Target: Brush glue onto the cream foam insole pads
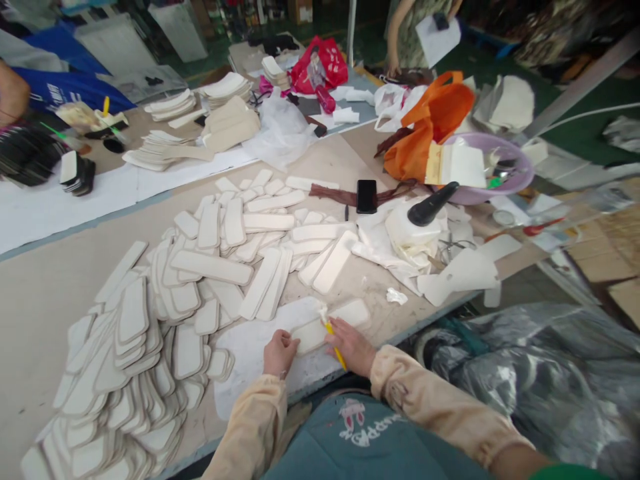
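A long rounded off-white strip [309, 335] lies on a white sheet [245, 350] near the table's front edge. My left hand [280, 353] is closed at the strip's left end, its fingertips pinching the edge. My right hand [354, 348] is wrapped round a yellow-handled brush [338, 352], whose whitish tip is over the strip. Another pale rounded piece [354, 312] lies just beyond my right hand, touching or overlapping the strip; I cannot tell which.
Loose piles of similar pieces [133, 320] spread over the table to the left and ahead. To the right stand a white container [411, 230] with a black brush-like handle, a phone [367, 196], a purple basin [523, 170] and an orange bag [430, 127]. People stand across the table.
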`<state>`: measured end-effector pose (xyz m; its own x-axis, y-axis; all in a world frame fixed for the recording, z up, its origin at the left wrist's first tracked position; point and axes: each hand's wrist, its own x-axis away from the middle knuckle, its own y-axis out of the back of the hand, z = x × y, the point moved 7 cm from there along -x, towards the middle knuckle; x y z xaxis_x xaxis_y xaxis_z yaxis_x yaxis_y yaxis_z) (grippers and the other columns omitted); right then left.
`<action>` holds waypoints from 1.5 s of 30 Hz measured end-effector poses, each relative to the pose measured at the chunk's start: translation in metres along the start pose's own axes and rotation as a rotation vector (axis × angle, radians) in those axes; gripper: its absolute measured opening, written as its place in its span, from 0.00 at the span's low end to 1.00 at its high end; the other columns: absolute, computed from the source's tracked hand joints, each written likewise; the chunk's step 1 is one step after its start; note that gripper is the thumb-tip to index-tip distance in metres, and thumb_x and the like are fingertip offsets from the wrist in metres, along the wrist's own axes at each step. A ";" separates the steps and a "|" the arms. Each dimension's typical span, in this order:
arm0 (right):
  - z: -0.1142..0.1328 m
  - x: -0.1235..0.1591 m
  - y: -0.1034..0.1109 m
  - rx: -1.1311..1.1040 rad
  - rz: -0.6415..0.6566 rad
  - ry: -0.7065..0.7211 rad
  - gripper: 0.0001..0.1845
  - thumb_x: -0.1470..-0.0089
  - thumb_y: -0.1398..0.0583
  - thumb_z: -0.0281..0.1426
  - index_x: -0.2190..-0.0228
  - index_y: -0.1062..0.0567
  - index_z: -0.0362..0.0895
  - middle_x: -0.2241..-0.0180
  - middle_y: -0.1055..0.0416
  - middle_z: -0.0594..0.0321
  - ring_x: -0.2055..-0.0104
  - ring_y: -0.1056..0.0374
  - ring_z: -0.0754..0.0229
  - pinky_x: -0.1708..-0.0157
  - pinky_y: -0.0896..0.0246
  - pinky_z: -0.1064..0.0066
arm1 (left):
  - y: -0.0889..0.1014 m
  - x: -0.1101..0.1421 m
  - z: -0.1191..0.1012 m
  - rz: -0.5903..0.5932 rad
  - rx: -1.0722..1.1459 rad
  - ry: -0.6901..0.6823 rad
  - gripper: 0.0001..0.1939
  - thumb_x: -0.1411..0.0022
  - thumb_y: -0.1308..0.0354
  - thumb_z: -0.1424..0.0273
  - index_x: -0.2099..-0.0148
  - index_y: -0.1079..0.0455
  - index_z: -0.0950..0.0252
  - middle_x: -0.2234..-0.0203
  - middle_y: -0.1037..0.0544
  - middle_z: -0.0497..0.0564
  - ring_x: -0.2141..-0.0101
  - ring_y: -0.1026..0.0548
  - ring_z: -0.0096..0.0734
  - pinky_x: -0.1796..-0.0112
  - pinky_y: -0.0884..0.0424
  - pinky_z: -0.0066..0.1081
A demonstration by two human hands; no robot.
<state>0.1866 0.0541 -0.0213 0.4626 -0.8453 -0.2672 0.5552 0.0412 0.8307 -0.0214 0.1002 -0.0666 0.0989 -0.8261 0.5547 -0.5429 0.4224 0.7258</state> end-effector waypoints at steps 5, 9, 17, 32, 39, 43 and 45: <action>0.000 0.004 -0.030 -0.036 0.128 0.032 0.17 0.47 0.37 0.36 0.58 0.30 0.40 0.48 0.34 0.44 0.37 0.50 0.48 0.41 0.48 0.50 | -0.001 0.000 0.000 0.000 -0.026 -0.005 0.12 0.43 0.43 0.65 0.58 0.38 0.62 0.77 0.24 0.44 0.73 0.25 0.30 0.70 0.38 0.27; -0.035 0.023 -0.013 0.015 0.078 -0.065 0.15 0.46 0.38 0.34 0.57 0.30 0.40 0.48 0.34 0.44 0.37 0.47 0.47 0.42 0.48 0.48 | -0.001 0.001 -0.001 0.004 -0.031 -0.003 0.10 0.42 0.43 0.66 0.58 0.37 0.61 0.77 0.24 0.44 0.72 0.25 0.30 0.70 0.38 0.27; -0.093 0.058 0.028 0.124 -0.077 -0.368 0.15 0.43 0.43 0.33 0.54 0.33 0.43 0.44 0.36 0.47 0.39 0.44 0.46 0.43 0.45 0.46 | 0.000 0.003 -0.003 -0.030 -0.038 -0.041 0.11 0.42 0.44 0.66 0.57 0.36 0.62 0.77 0.26 0.44 0.73 0.27 0.29 0.69 0.39 0.27; -0.098 0.046 0.047 -0.023 -0.296 -0.593 0.14 0.45 0.45 0.34 0.56 0.33 0.46 0.58 0.28 0.52 0.54 0.31 0.49 0.54 0.34 0.55 | 0.006 0.014 -0.016 -0.121 -0.076 -0.111 0.12 0.43 0.43 0.69 0.55 0.33 0.63 0.60 0.31 0.52 0.65 0.29 0.29 0.58 0.35 0.29; -0.085 0.034 0.066 -0.259 -0.343 -0.729 0.15 0.47 0.43 0.40 0.59 0.33 0.46 0.65 0.28 0.56 0.64 0.28 0.53 0.63 0.31 0.60 | 0.006 0.017 -0.014 -0.149 0.047 -0.139 0.08 0.47 0.42 0.73 0.62 0.35 0.63 0.68 0.31 0.48 0.67 0.30 0.29 0.60 0.35 0.30; -0.067 0.008 0.098 -0.399 -0.396 -0.654 0.18 0.47 0.41 0.41 0.57 0.32 0.46 0.64 0.29 0.58 0.65 0.30 0.57 0.63 0.31 0.61 | 0.011 0.030 -0.010 -0.029 0.524 -0.032 0.10 0.52 0.40 0.74 0.67 0.37 0.64 0.78 0.33 0.43 0.74 0.32 0.25 0.66 0.34 0.28; -0.062 -0.008 0.120 -0.479 -0.435 -0.613 0.18 0.48 0.39 0.41 0.57 0.32 0.46 0.62 0.28 0.57 0.65 0.31 0.57 0.62 0.32 0.61 | 0.015 0.046 -0.016 0.134 0.860 0.018 0.13 0.55 0.37 0.71 0.67 0.37 0.65 0.77 0.30 0.44 0.74 0.30 0.25 0.68 0.33 0.28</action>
<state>0.2924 0.0992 0.0499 -0.2311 -0.9688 -0.0890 0.8886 -0.2475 0.3862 -0.0117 0.0746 -0.0243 -0.0022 -0.7806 0.6250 -0.9918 0.0817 0.0986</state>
